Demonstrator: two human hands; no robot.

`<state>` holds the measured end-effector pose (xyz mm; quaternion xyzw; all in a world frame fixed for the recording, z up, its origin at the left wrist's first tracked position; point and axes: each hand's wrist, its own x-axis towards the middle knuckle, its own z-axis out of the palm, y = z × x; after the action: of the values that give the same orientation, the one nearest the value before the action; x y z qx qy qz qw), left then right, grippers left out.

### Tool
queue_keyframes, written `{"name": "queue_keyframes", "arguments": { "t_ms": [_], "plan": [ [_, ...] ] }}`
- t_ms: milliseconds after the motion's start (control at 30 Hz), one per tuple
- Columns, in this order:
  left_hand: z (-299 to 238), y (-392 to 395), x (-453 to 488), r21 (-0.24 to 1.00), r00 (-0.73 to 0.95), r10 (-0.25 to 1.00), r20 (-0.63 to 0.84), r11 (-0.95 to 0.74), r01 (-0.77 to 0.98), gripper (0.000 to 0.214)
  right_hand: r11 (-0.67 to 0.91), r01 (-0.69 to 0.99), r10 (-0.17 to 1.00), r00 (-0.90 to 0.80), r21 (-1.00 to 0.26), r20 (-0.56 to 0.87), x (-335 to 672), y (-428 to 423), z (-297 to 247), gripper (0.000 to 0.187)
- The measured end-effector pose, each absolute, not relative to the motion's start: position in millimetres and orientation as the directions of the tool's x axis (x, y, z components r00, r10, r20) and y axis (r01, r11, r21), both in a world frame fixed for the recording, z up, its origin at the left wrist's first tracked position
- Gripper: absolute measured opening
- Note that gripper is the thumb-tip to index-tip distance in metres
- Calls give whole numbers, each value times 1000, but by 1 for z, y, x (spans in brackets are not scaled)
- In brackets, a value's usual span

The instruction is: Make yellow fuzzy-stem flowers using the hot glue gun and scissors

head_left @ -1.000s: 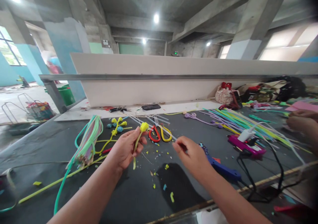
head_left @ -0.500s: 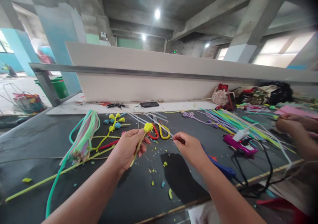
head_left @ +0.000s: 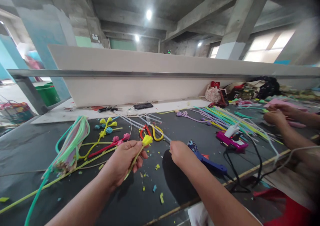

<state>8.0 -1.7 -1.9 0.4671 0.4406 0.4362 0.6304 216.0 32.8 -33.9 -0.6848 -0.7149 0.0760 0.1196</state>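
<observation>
The left hand [head_left: 122, 161] holds a thin yellow-green stem [head_left: 133, 161] with a yellow bud [head_left: 147, 140] at its top; the fingers are closed around the stem, the bud standing clear above the thumb. The right hand [head_left: 180, 152] sits just to the right of the bud, its fingers pinched together, but what they pinch is too small to tell; it may be a thin clear strip. Both hands hover above the dark desk [head_left: 30, 146], near its front edge.

Just beyond the bud lie scissors [head_left: 150, 132] with red and yellow handles. Right of the right hand lies a blue glue gun [head_left: 207, 161], and farther right a pink one [head_left: 232, 142] with a black cord. A bundle of tubes [head_left: 72, 142] lies to the left, with finished yellow buds [head_left: 107, 124] and pink ones [head_left: 120, 140] between it and the hands. Another person's hands [head_left: 277, 116] work at the far right.

What could go wrong: the stem is slim and soft, so a hard squeeze may bend it or twist the bud off. The glue gun lies close by the right wrist, and a careless sweep could brush its tip or catch the cord. Scraps on the desk could stick to the bud if it is set down
</observation>
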Motion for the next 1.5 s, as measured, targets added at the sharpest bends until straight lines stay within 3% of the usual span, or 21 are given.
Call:
{"name": "queue_keyframes", "arguments": {
  "t_ms": [100,267,433,533,700,767,1500],
  "plan": [
    [-1,-5,11,979,266,952,-153,183,-92,36,63,936,996,-37,-346,80,214,29,-32,8],
    [-1,-8,13,990,303,942,-141,139,29,38,156,810,986,-95,-566,137,211,12,-11,16],
    [-6,-8,14,987,341,928,-152,125,100,33,295,494,955,-119,-818,273,207,-6,8,12],
    [-8,-7,15,985,358,920,-157,123,117,29,393,571,914,-160,-721,372,206,-14,11,7],
    [-11,-8,15,979,368,912,-184,138,147,26,538,786,774,-318,-304,547,207,-23,8,13],
    [-11,-9,16,979,366,912,-185,139,150,26,556,799,750,-363,-229,552,207,-25,8,12],
    [-11,-11,18,968,387,898,-209,134,210,27,643,757,629,-434,-118,645,199,-28,6,15]
  ]
}}
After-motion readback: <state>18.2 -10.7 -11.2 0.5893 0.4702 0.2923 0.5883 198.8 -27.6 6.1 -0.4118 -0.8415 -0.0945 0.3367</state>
